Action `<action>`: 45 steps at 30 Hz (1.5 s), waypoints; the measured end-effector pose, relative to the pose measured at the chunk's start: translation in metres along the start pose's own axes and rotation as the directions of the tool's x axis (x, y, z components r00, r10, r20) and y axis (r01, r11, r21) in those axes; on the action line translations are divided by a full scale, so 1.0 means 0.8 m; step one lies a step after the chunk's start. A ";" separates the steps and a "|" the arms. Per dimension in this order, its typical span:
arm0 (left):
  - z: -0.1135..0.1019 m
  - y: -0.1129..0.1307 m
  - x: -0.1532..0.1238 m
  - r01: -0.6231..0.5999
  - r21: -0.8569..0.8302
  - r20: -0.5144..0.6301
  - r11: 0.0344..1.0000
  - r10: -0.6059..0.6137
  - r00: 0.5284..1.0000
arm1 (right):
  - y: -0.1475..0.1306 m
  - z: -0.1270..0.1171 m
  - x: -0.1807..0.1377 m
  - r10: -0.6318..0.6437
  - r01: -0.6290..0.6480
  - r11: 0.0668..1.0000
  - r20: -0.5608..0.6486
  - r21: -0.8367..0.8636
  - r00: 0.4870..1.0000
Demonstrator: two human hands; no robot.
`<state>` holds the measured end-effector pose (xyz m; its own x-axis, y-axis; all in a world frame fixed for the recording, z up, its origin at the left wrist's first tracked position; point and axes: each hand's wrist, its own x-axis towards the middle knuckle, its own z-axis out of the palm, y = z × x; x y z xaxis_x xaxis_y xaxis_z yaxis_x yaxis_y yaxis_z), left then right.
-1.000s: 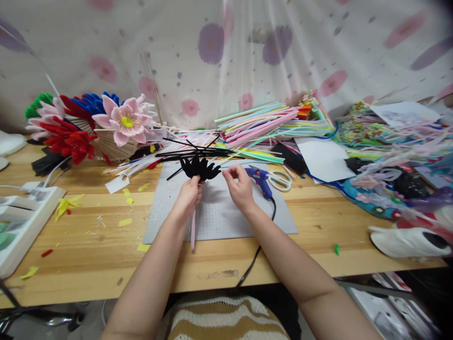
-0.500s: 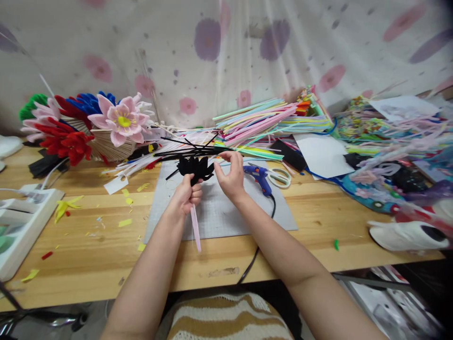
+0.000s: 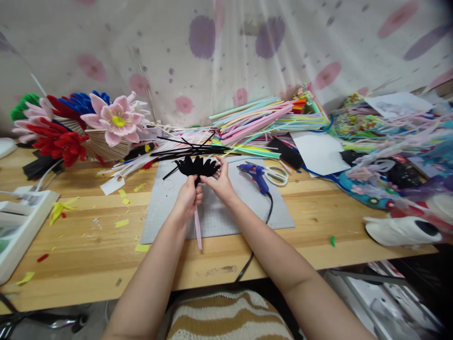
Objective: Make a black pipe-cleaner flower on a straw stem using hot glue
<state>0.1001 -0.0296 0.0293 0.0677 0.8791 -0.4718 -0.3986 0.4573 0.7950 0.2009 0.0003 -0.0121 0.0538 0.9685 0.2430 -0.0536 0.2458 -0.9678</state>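
Flower: my black flower sits above the grey mat, just in front of the loose black stems, its petals fanned out flat.
Stem: a pale pink stem hangs down from under the flower, past the mat's near edge.
Left hand: my left hand is closed round the stem right below the bloom; I judge that grip should stay firm and close to the head, so the flower cannot twist.
Right hand: my right hand pinches a petal on the right side between thumb and fingertips, the other fingers curled.
Doing it well: I think the petals want shaping one at a time, with small bends outward from the centre, and an eye kept on an even fan.
Risk: a hard tug could pull a petal loose, as I judge it.
Near by: the blue glue gun and scissors lie just to the right on the mat; finished flowers stand far left on the table.
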 end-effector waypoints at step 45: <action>-0.020 -0.003 -0.001 0.109 -0.224 0.277 0.968 -0.044 0.960 | -0.005 0.019 -0.002 0.022 -0.030 0.996 -0.092 -0.090 0.996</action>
<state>0.0865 -0.0336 0.0221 0.3360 0.8607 -0.3825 -0.5833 0.5091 0.6329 0.1858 -0.0015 -0.0077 0.1442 0.9660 0.2147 0.0343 0.2120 -0.9767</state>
